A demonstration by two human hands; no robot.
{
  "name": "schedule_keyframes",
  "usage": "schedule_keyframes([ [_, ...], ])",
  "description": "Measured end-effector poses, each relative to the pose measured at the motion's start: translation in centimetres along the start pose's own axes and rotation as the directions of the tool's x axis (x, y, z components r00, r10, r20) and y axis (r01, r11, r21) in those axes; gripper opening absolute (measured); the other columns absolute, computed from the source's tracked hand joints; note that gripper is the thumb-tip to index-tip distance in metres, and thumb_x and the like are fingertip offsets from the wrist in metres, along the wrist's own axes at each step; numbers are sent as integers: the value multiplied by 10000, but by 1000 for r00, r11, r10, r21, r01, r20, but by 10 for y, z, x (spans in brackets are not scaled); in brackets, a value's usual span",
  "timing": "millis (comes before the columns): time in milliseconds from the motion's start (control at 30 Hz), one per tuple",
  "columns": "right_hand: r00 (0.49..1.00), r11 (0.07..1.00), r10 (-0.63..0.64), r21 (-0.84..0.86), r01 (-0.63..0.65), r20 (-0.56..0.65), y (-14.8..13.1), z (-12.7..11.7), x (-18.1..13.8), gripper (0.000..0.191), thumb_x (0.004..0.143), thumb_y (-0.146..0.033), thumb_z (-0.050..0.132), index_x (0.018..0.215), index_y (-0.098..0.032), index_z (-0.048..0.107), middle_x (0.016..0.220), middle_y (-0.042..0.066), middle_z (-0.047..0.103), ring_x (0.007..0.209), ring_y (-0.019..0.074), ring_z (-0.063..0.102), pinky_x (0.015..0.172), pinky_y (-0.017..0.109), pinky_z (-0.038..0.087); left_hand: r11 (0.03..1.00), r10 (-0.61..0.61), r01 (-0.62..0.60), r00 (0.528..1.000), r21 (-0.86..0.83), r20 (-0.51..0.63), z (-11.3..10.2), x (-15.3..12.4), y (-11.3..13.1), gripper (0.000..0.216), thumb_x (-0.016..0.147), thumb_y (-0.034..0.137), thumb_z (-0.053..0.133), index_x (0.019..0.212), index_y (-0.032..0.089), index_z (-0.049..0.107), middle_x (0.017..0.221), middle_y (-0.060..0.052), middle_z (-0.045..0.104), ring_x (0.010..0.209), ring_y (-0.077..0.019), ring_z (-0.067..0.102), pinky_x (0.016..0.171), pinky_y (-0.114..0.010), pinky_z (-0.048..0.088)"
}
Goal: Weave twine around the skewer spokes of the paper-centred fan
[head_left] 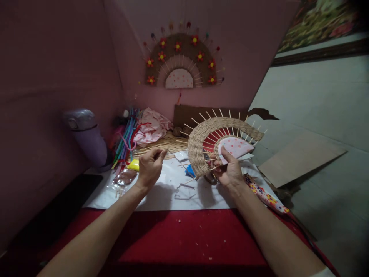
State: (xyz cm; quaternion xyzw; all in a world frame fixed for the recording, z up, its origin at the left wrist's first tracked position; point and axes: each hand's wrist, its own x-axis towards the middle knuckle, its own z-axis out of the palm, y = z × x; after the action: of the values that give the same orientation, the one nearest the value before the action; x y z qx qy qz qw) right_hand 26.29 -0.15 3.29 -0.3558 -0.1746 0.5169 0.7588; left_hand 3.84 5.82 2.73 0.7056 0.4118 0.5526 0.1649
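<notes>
My right hand [229, 171] grips a half-round woven fan piece [201, 140] by its pink dotted centre [235, 146]. Thin wooden sticks radiate from that centre, and straw-coloured cord is woven round them in an arch. My left hand [150, 167] is closed in a pinch at the left of the piece, fingertips together on a thin strand [173, 156] that runs toward the weave. Both hands hover over a white sheet [161, 192] on a red cloth [187, 238].
A finished fan with red flowers [180, 61] hangs on the pink wall. A purple bottle [88, 136] stands at left beside coloured pipe cleaners [125, 140]. Loose straw [160, 144], crumpled pink paper [151, 127], a flat cardboard sheet [300, 159] and a floral strip [265, 196] lie around.
</notes>
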Motion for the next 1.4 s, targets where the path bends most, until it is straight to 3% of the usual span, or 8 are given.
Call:
schedule_keyframes([
  [267, 999, 1000, -11, -26, 10, -34, 0, 0, 1, 178, 718, -262, 647, 704, -167, 497, 536, 24, 611, 324, 50, 437, 260, 116, 281, 986, 140, -134, 989, 94, -57, -3, 1, 1, 199, 807, 308, 560, 662, 172, 579, 530, 37, 481, 492, -85, 402, 507, -211, 316],
  [467, 1000, 999, 3, -36, -4, -12, 1, -2, 2, 160, 733, -254, 634, 719, -167, 501, 547, 23, 613, 330, 51, 440, 262, 120, 294, 943, 311, -294, 945, 156, -99, -6, 3, 4, 179, 820, 277, 546, 687, 166, 593, 616, -5, 582, 572, -103, 497, 586, -218, 372],
  [1033, 989, 1000, 13, -8, -15, -145, 3, -2, 2, 167, 799, -253, 562, 682, -163, 485, 529, 7, 589, 338, 41, 428, 251, 114, 272, 931, 307, -263, 939, 253, -153, -9, 1, 3, 204, 854, 300, 496, 731, 166, 590, 676, -24, 614, 648, -130, 554, 630, -231, 398],
  [1400, 997, 993, 67, -91, -71, -49, 5, 2, -3, 130, 770, -249, 602, 749, -158, 512, 562, 29, 612, 331, 50, 444, 238, 110, 262, 899, 367, -309, 918, 311, -147, -8, 3, 1, 226, 845, 322, 522, 712, 161, 610, 675, -35, 641, 633, -130, 567, 621, -230, 387],
])
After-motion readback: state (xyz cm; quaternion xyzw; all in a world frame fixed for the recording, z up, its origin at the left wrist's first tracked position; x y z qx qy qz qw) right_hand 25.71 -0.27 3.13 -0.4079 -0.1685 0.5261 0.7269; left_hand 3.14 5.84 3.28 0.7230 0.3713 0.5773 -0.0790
